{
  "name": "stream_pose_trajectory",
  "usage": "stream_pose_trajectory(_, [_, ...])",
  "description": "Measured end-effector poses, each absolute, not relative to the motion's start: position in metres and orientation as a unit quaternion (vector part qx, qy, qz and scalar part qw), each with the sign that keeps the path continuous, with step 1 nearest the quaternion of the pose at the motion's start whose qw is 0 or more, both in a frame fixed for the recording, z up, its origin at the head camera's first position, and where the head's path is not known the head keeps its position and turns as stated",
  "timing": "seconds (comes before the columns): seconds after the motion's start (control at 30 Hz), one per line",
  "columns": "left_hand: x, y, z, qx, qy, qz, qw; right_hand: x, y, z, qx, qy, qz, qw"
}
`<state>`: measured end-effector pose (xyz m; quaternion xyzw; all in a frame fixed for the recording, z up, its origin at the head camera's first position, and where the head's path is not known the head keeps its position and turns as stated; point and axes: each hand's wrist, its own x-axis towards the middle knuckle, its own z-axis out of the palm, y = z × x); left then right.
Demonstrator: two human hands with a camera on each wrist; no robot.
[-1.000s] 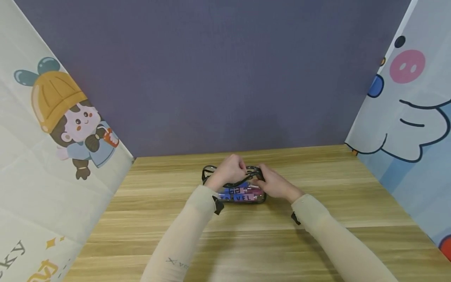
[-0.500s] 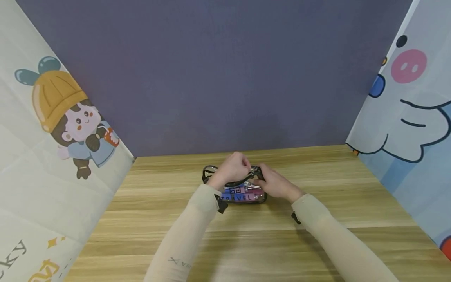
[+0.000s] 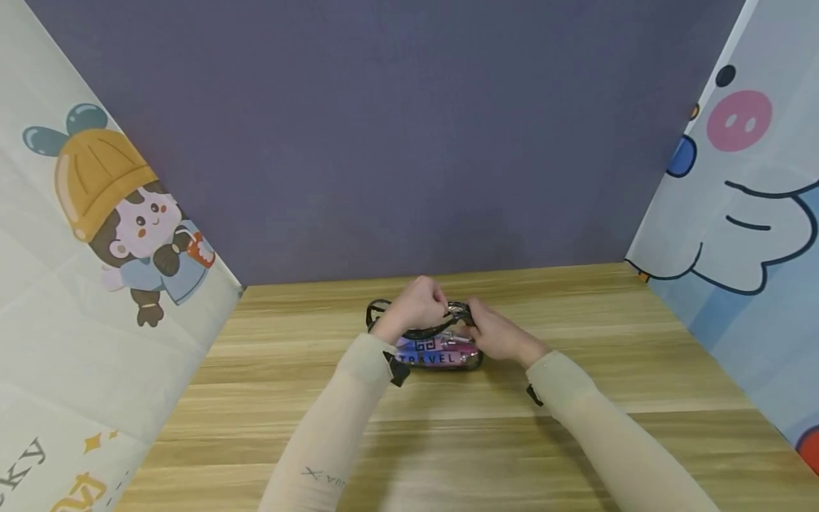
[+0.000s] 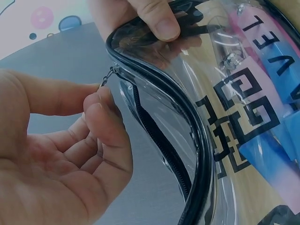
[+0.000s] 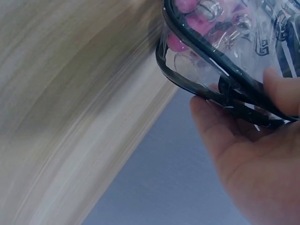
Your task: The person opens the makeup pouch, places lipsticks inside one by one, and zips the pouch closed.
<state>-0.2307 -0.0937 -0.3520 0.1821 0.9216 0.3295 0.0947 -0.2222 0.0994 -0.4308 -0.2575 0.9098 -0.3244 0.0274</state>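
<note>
A clear pouch [image 3: 441, 360] with black trim and TRAVEL lettering stands on the table, between both hands. Pink-and-blue tubes [image 4: 265, 164] with clear caps show through its wall. My left hand [image 3: 417, 310] pinches the small metal zipper pull [image 4: 107, 78] between thumb and index finger, at the pouch's upper edge. Along that edge the zipper teeth [image 4: 161, 140] stand apart from the other side, so the top gapes. My right hand [image 3: 500, 334] grips the right end of the pouch, thumb on one side and fingers on the other.
The wood-grain table [image 3: 486, 441] spreads around the pouch. A plain grey-purple panel [image 3: 409, 142] rises behind it. Printed cartoon sheets, one at the left [image 3: 57, 284] and one at the right [image 3: 729, 235], flank the table.
My left hand shifts slightly right, then slightly back left, still at the pouch's top edge. The right hand keeps its grip on the right end, almost unmoved.
</note>
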Motion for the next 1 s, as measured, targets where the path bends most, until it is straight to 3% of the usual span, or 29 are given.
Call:
stream_pose_trajectory(0.33, [-0.230,-0.092,-0.353,0.167,0.928,0.320,0.090,-0.221,0.099,-0.429,-0.253,0.910,-0.326,0.028])
stream_pose_trajectory(0.57, [-0.231,-0.088,-0.354,0.187,0.930,0.313,0.053,-0.217,0.096,-0.426,-0.249,0.910,-0.331,-0.012])
stream_pose_trajectory(0.73, [-0.232,-0.087,-0.353,0.187,0.925,0.323,0.066,-0.214,0.095,-0.426,-0.233,0.910,-0.341,-0.043])
stream_pose_trajectory(1.0, [-0.233,-0.089,-0.359,0.181,0.924,0.331,0.060,-0.212,0.099,-0.426,-0.234,0.905,-0.353,-0.045])
